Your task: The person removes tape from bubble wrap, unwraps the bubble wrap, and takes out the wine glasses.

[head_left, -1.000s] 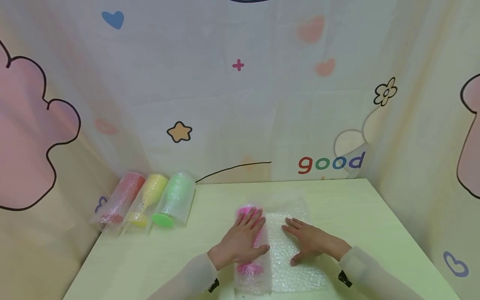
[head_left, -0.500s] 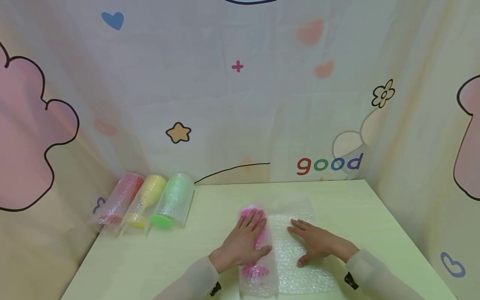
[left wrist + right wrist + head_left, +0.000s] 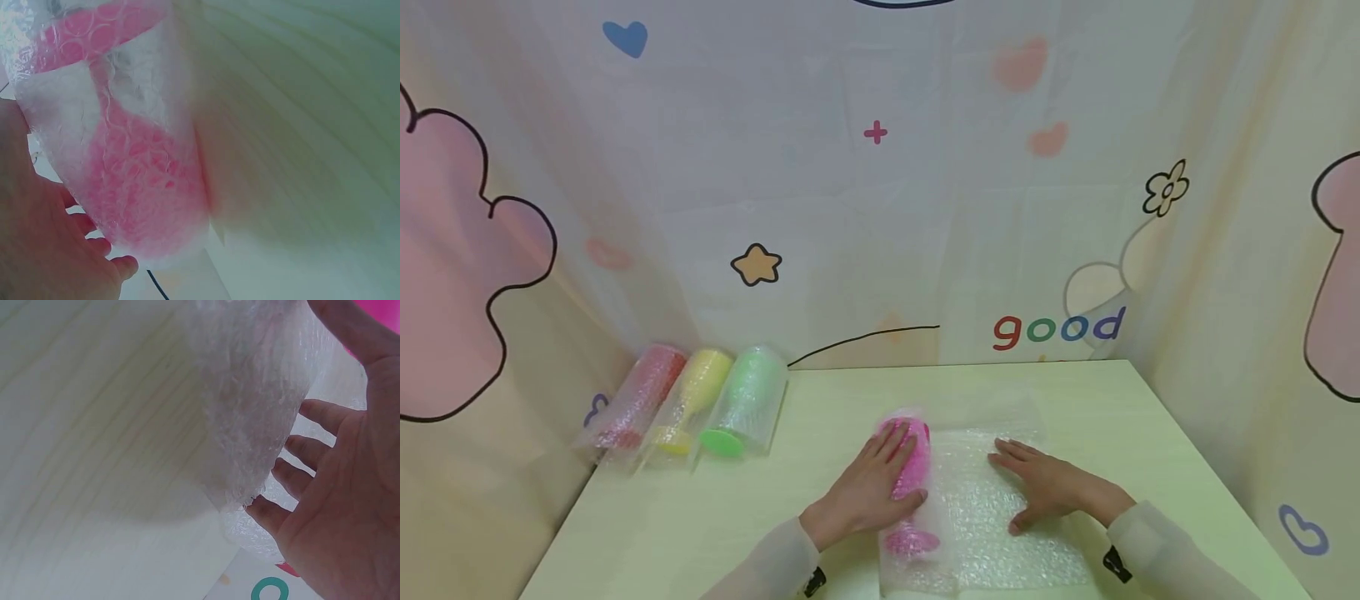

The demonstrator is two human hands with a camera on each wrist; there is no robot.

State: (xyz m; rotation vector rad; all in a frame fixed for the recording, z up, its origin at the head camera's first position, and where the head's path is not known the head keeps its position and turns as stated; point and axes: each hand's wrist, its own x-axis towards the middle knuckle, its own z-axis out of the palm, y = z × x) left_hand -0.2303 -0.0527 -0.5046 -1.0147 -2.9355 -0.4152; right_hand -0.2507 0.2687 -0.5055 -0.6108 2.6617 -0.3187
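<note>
Goblets in bubble wrap lie side by side at the far left of the table (image 3: 737, 517): we make out a red goblet (image 3: 651, 387), a yellow goblet (image 3: 706, 383) and a green goblet (image 3: 752, 387), feet toward the person. Next comes the left hand (image 3: 865, 492), its fingers straight and laid over a pink goblet (image 3: 917, 471) inside clear wrap; it clasps nothing. This goblet lies on its side near the middle of the table's front. Its long axis runs front to back, cup toward the printed curtain (image 3: 850, 208), foot toward the person. Just right of it spreads a loose bubble-wrap sheet (image 3: 981, 533), and the right hand (image 3: 1052, 483) rests there, fingers loose and apart, gripping nothing.

We judge the step in hand to be rolling the goblet up in the sheet. To do it well, we would turn cup and foot evenly, since the narrower stem could let the roll skew, press only lightly, and smooth the sheet flat ahead of it.
</note>
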